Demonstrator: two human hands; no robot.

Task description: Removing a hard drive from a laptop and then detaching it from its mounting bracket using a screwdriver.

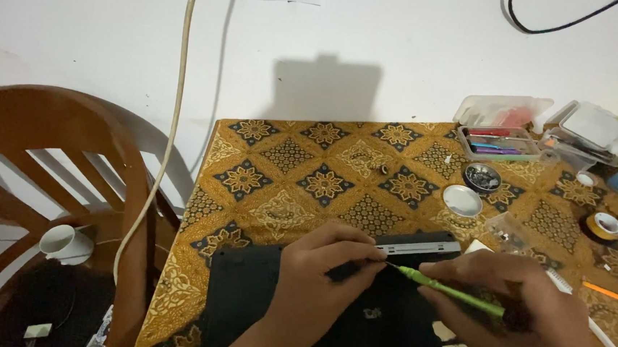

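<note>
Now undoing a screw on the black laptop (pixel 300 303) by its back edge: left hand (pixel 324 269) pinching there, right hand (pixel 509 311) gripping green screwdriver (pixel 446 290). Probably needs slow, straight turning next, tip kept steady. Small tin (pixel 482 178) beyond laptop.

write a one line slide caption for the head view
Left hand steadies a black device while the right hand works a green screwdriver on a patterned tablecloth.

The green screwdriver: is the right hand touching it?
Touching. The head view shows the right hand wrapped around the green screwdriver.
</note>
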